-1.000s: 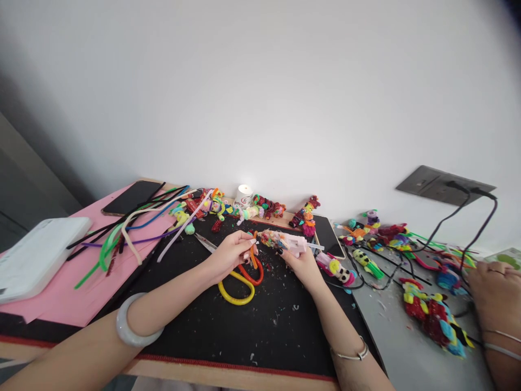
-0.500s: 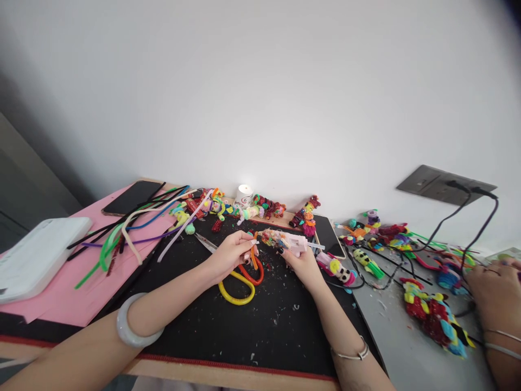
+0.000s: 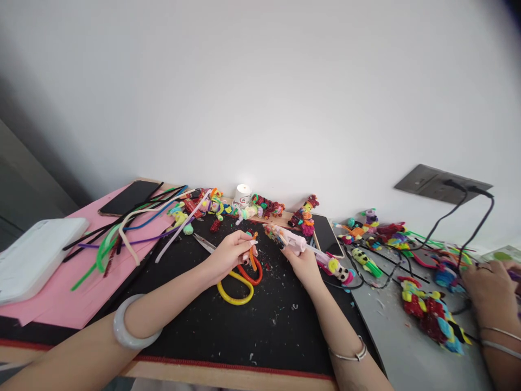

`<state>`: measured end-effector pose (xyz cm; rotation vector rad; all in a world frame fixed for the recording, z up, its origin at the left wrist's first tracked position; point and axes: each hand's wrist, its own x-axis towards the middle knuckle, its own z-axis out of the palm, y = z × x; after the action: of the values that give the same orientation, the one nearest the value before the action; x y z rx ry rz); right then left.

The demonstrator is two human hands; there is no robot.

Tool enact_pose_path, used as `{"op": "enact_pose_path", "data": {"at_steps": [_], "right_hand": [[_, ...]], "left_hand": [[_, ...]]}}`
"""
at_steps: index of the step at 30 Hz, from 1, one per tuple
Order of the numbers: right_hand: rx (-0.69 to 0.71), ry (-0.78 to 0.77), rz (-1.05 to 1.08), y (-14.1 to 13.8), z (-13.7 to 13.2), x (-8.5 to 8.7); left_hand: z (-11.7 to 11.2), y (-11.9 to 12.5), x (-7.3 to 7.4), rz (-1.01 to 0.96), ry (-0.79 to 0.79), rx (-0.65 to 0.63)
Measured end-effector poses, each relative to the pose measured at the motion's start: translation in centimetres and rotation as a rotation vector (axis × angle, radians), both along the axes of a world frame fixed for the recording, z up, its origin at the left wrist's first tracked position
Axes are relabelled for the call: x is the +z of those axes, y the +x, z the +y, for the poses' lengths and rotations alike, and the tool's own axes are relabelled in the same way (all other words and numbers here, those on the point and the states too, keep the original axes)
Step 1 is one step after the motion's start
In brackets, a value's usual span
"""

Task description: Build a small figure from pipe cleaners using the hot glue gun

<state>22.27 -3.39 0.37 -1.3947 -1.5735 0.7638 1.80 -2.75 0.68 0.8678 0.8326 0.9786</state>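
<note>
My left hand (image 3: 231, 251) is closed, pinching a short orange pipe-cleaner piece (image 3: 253, 255) over the black mat (image 3: 228, 320). My right hand (image 3: 300, 258) is wrapped round a pale pink glue gun (image 3: 293, 240), its multicoloured tip angled up and left, close to the orange piece. Under my hands lie scissors with yellow and orange handles (image 3: 238, 285). A jade bangle sits on my left wrist, a thin bracelet on my right.
Loose pipe cleaners (image 3: 134, 225) lie on pink paper (image 3: 61, 288) with a phone (image 3: 129, 196) and a white box (image 3: 35, 255). Small craft figures (image 3: 264, 206) and a candle (image 3: 243, 194) line the wall. Another person's hand (image 3: 490, 288) works at the right near cables and more figures (image 3: 431, 315).
My right hand has tilted the glue gun so its tip points more up and left. The other person's hand at the right has shifted slightly. The view has drifted a little.
</note>
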Motion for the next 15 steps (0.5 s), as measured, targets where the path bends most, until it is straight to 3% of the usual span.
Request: {"op": "enact_pose_path", "data": {"at_steps": [6, 10, 13, 15], "right_hand": [[-0.135, 0.166, -0.319, 1.1, 0.8, -1.0], [-0.209, 0.154, -0.541, 1.2, 0.8, -1.5], [-0.239, 0.233, -0.525, 0.7, 0.3, -0.8], [-0.184, 0.328, -0.407, 0.3, -0.2, -0.1]], "left_hand": [[0.0, 0.0, 0.0, -0.005, 0.043, -0.014], [-0.1, 0.0, 0.1, 0.004, 0.093, -0.072], [-0.3, -0.1, 0.3, -0.008, 0.118, -0.128], [-0.4, -0.1, 0.5, -0.02, 0.124, -0.167]]}}
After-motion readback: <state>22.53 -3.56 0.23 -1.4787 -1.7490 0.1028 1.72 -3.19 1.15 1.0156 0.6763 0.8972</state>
